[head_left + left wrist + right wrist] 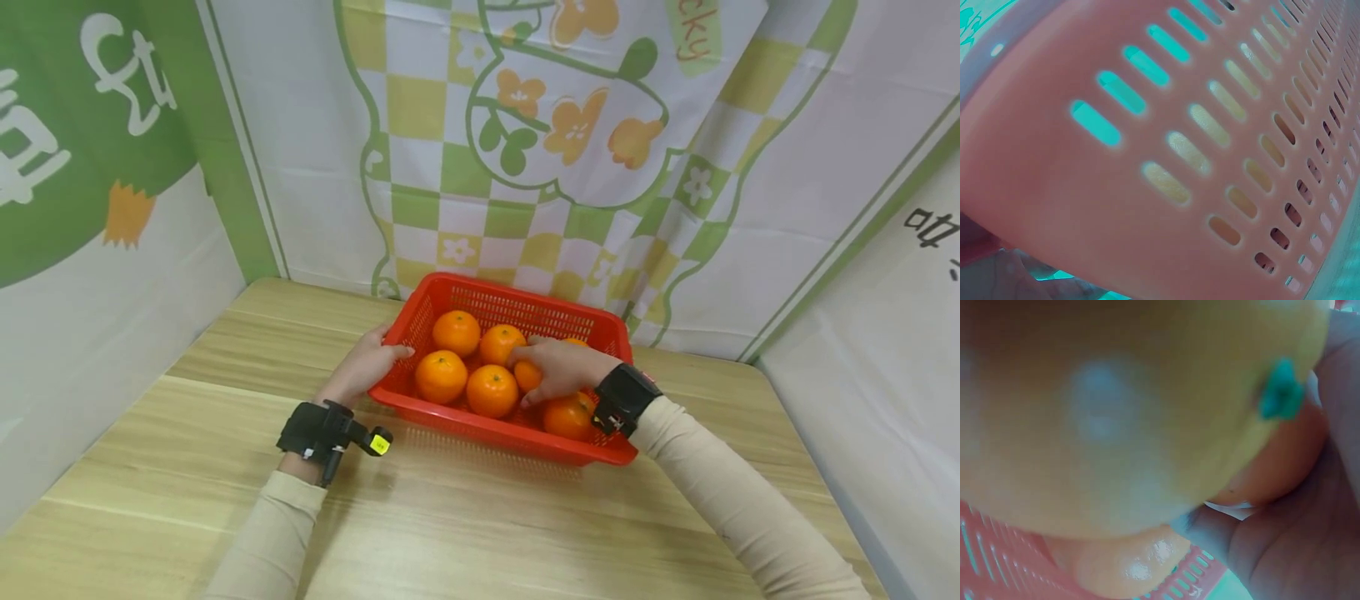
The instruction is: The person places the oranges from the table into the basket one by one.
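A red plastic basket (517, 429) with slotted walls holds several oranges (441, 377). At its left end, my left hand (367, 364) grips the rim, thumb laid over the top edge. The basket's slotted side wall (1085, 187) fills most of the left wrist view. Inside the basket, right of the middle, my right hand (564, 367) holds an orange (527, 376) between thumb and fingers, partly covered by the hand. From the right wrist, that orange (1282, 465) shows against the hand, behind a nearer, blurred orange (1116, 425) with a green stem.
The basket stands on a wood-grain table (480, 533), close to the printed cloth (420, 208) at the back. Cloth walls rise at the left and right. Another orange (570, 417) lies under my right wrist.
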`<state>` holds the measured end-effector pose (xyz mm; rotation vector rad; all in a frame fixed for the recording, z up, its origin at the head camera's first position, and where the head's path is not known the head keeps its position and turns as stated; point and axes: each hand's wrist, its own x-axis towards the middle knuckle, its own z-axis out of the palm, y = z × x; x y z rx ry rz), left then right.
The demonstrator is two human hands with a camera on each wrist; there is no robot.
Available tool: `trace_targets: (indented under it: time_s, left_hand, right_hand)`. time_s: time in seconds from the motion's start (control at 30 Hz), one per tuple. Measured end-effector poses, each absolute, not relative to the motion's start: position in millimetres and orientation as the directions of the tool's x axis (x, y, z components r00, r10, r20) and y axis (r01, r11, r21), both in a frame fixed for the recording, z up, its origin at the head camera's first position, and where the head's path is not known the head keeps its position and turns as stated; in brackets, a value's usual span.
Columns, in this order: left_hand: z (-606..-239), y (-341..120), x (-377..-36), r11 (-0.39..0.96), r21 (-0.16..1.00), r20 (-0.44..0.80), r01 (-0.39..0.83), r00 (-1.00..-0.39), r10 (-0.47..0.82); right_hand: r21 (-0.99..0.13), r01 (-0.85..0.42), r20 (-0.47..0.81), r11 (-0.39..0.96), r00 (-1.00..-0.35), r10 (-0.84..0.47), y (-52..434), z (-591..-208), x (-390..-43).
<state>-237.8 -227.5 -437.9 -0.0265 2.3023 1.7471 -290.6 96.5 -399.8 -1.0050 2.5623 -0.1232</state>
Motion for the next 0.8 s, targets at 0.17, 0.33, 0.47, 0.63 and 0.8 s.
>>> trace_targets:
  time_s: [0.17, 0.33, 0.47, 0.63, 0.8]
  left_hand:
    - [-437.5, -227.3, -238.0, 0.286, 0.944, -0.21, -0.165, -0.968, 0.135]
    - [-437.4, -227.7, -237.6, 0.29, 0.942, -0.212, -0.168, -0.969, 0.128]
    - [-438.0, -228.1, -237.1, 0.294, 0.94, -0.215, -0.171, -0.968, 0.125]
    - [-438.0, -227.8, -236.5, 0.302, 0.938, -0.215, -0.169, -0.968, 0.127]
    - [-437.8, -228.1, -237.3, 0.303, 0.939, -0.208, -0.162, -0.97, 0.128]
  right_hand:
    - [-0.215, -0.648, -0.325, 0.731, -0.659, -0.679, 96.5, -401.2, -291.8]
    - [-0.223, -0.652, -0.328, 0.724, -0.649, -0.686, 95.6, -402.6, -293.5]
    - [-0.241, -0.621, -0.365, 0.746, -0.654, -0.662, 94.3, -402.9, -293.5]
    - [-0.254, -0.557, -0.419, 0.79, -0.673, -0.61, 93.2, -403.6, -291.7]
    - [-0.269, -0.57, -0.397, 0.776, -0.669, -0.629, 93.3, -407.4, -291.4]
